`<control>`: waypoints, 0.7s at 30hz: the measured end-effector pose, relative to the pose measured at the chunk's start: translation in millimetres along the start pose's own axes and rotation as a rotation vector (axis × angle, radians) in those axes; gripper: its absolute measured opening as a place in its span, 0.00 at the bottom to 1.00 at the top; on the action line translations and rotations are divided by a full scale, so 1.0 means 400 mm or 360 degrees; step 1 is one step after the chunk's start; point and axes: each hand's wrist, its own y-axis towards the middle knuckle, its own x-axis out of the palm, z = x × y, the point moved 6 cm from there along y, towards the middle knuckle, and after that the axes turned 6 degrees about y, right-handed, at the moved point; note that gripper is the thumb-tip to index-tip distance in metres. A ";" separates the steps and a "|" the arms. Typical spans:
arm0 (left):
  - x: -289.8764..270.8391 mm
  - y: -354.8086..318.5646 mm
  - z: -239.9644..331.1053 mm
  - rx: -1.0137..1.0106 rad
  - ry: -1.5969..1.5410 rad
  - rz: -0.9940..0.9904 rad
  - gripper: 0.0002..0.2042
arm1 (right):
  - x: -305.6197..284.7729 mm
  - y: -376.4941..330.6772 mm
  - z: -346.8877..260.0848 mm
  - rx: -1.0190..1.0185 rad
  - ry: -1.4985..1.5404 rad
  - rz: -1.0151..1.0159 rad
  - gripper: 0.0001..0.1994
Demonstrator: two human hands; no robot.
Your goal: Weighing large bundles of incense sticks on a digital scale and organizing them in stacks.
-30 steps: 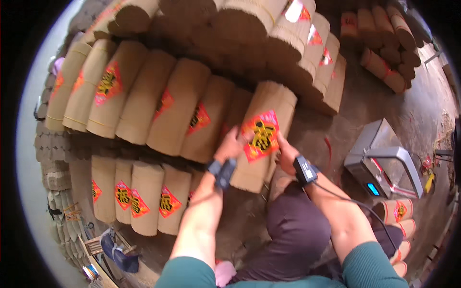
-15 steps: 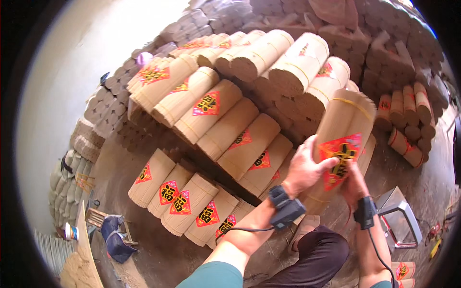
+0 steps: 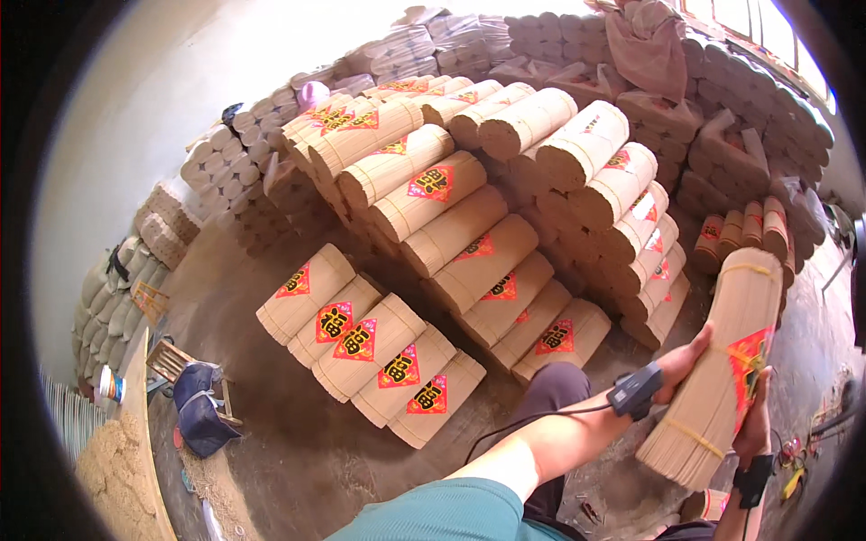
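At the right, a thick bundle of thin tan sticks is held at a slant, tied with yellow bands near both ends. A red diamond label with gold and black markings wraps its right side. My left hand grips the bundle's left side, its fingers partly hidden behind it. On the opposite side, my right hand presses against the bundle below the label. Both wrists wear dark strapped devices with cables. Nearest to my left arm is a large stack of similar bundles, many with red labels.
Several labelled bundles form a lower row left of the stack. A small wooden stool with dark blue cloth stands at the left, beside a board-edged heap of tan powder. Plastic-wrapped bundles line the back. More bundles sit at right.
Both hands have carried the stick bundle right and lower, away from the stack. The view has shifted to the right, and the bundle's label has turned more toward the right.
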 end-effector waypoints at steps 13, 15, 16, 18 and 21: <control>0.000 -0.138 -0.209 0.0018 -0.0915 -0.0241 0.48 | 0.057 -0.125 -0.095 -0.0549 -0.1948 0.0541 0.45; -0.026 -0.127 -0.216 0.0063 -0.0739 0.0045 0.50 | 0.155 -0.143 -0.164 -0.0988 -0.2316 0.0503 0.43; -0.019 -0.113 -0.235 0.0016 -0.0965 -0.0150 0.50 | 0.187 -0.162 -0.174 -0.1207 -0.2466 0.0521 0.42; -0.009 -0.081 -0.270 -0.0061 -0.0945 -0.0145 0.49 | 0.255 -0.188 -0.151 -0.1217 -0.2892 0.0383 0.46; 0.050 -0.072 -0.263 0.0236 -0.1650 -0.0615 0.46 | 0.266 -0.179 -0.031 -0.1041 -0.3148 0.0158 0.48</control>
